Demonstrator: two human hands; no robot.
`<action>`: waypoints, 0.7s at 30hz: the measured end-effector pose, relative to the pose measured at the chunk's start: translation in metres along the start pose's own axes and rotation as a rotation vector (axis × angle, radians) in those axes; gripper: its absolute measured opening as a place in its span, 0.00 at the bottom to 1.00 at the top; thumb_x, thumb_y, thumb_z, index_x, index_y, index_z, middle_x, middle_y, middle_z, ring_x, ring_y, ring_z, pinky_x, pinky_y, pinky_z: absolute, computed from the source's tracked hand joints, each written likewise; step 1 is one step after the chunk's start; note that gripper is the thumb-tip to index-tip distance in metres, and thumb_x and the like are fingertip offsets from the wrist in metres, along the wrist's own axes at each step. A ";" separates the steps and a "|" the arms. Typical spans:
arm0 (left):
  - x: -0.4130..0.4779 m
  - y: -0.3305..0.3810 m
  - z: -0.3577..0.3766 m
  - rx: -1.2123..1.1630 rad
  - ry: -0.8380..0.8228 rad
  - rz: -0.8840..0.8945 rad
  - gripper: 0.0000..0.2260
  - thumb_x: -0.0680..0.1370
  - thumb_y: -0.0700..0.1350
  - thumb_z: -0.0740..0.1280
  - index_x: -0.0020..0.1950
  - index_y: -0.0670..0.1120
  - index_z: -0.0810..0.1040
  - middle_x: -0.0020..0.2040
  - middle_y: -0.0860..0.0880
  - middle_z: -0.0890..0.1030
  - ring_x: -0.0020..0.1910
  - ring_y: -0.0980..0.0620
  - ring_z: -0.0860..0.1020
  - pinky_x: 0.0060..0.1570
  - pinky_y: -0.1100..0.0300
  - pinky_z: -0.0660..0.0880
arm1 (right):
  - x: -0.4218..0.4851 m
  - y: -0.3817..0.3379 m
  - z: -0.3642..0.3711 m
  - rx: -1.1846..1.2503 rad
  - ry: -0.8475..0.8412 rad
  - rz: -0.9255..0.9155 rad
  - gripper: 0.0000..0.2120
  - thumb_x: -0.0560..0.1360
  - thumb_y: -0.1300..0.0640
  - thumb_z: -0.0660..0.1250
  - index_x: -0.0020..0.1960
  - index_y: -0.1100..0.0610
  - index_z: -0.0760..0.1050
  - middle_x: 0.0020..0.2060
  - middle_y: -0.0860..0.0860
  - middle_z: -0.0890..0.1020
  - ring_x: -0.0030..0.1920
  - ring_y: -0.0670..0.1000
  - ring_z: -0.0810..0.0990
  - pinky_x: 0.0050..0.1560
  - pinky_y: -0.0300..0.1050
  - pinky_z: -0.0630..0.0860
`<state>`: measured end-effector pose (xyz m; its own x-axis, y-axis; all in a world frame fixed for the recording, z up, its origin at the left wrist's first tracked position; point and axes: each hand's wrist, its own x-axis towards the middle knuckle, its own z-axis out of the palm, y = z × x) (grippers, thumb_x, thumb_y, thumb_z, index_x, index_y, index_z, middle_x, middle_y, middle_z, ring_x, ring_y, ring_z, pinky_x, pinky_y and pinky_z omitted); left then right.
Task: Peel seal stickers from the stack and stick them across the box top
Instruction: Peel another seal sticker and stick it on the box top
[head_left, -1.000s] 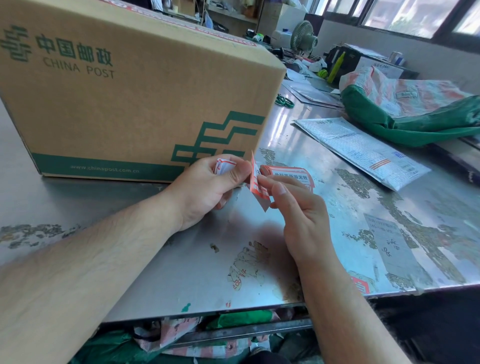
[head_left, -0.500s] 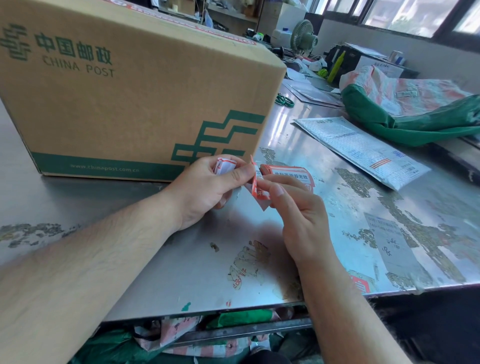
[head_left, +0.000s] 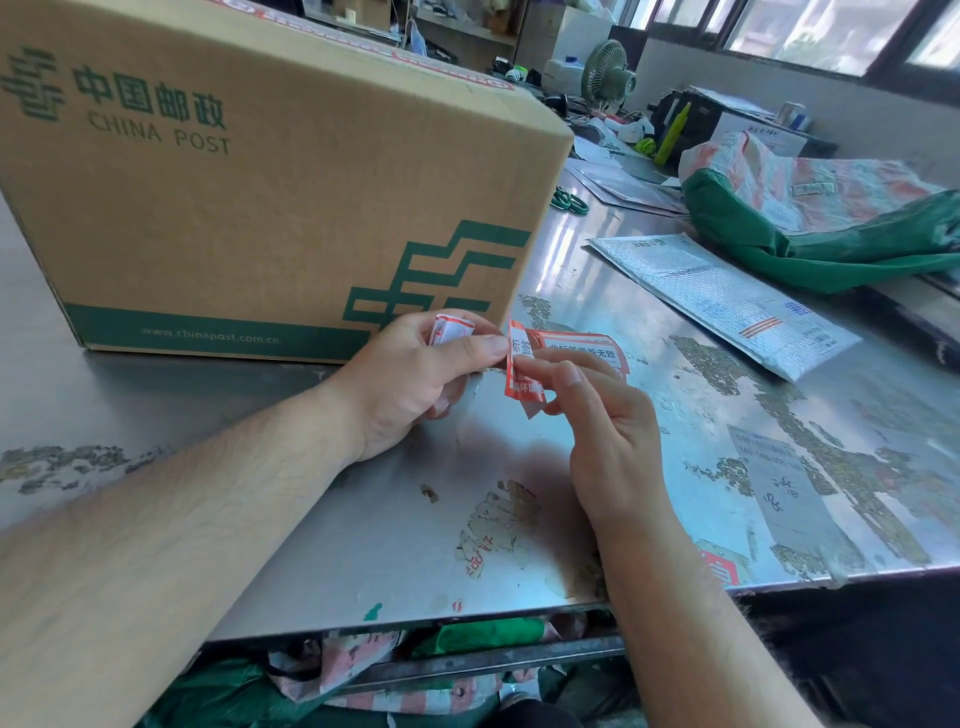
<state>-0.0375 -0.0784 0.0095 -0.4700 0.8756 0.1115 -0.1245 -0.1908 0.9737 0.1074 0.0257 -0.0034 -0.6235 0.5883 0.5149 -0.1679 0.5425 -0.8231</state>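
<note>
Peeling underway, both hands low over steel table (head_left: 395, 545), nearest edge toward the person. Right hand (head_left: 613, 441) pinches loose end of one seal sticker (head_left: 524, 371) between thumb and forefinger; sticker's red-white flap now stands up and folds down just left of the fingertips. Vs 1 s ago the flap shows more face, printed characters readable, and the pinch sits a bit higher on it, so peel has advanced slightly, not finished. Judgement: backing not yet fully free, tail of sticker looks joined to the strip beyond the fingers.

Left hand (head_left: 415, 379), just left of right hand and nearly touching it, clamps the sticker stack (head_left: 449, 328) w/ thumb pressed flat on top; white-red edges poke out above the knuckles. Left barely shifted since prior frames; it acts as anchor.

Beyond right fingers, rest of strip lies flat on table, text side up.

Further out, behind left hand, China Post box (head_left: 291, 208) stands upright; top face mostly out of view, red-printed seal tape runs along it. No fresh sticker on top yet as far as visible.

Far right of right hand: printed mailer (head_left: 727, 301), green sack (head_left: 831, 244).
</note>
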 end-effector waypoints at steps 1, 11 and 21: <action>0.000 0.000 0.000 0.005 -0.003 0.003 0.19 0.72 0.45 0.68 0.56 0.32 0.76 0.21 0.53 0.68 0.19 0.57 0.62 0.30 0.54 0.51 | 0.000 0.000 0.000 0.000 0.003 0.003 0.15 0.79 0.47 0.60 0.49 0.47 0.85 0.45 0.49 0.85 0.52 0.47 0.81 0.50 0.45 0.74; 0.000 -0.001 0.000 0.026 -0.007 0.001 0.12 0.72 0.44 0.69 0.51 0.38 0.78 0.22 0.53 0.67 0.21 0.56 0.60 0.27 0.58 0.52 | 0.001 0.001 -0.001 0.006 0.012 0.030 0.17 0.79 0.47 0.59 0.48 0.50 0.86 0.45 0.50 0.84 0.50 0.51 0.82 0.51 0.49 0.74; -0.002 0.001 -0.001 0.049 -0.014 -0.009 0.17 0.73 0.44 0.69 0.55 0.33 0.77 0.24 0.52 0.66 0.23 0.55 0.58 0.26 0.58 0.51 | 0.000 -0.001 -0.001 -0.018 0.014 0.024 0.17 0.79 0.47 0.59 0.47 0.49 0.86 0.48 0.51 0.85 0.52 0.48 0.81 0.50 0.47 0.74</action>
<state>-0.0381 -0.0805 0.0097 -0.4566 0.8834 0.1054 -0.0852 -0.1614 0.9832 0.1082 0.0260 -0.0027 -0.6165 0.6093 0.4986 -0.1392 0.5389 -0.8308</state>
